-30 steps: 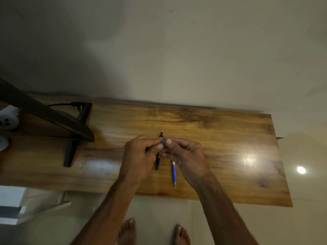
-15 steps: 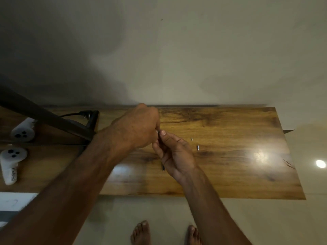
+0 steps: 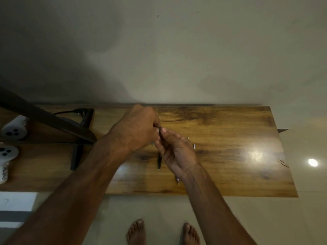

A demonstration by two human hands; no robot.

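Pen part (image 3: 160,128), small and dark, was held above mid-bench, pinched from both sides by fingertips of left hand (image 3: 138,128) and right hand (image 3: 177,152). It was raised off the wood, likely for twisting or fitting. Black pen (image 3: 159,160) lay on the bench (image 3: 230,174) just below; blue pen (image 3: 177,180) showed its tip under the right wrist. Metal bits (image 3: 194,146) lay loose nearby, in no tray or box.

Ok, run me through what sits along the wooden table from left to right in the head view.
Lower white controller → black stand leg → left hand → black pen → right hand → small metal piece. Both hands pinch a small dark part. The blue pen is left out because it overlaps the right hand.
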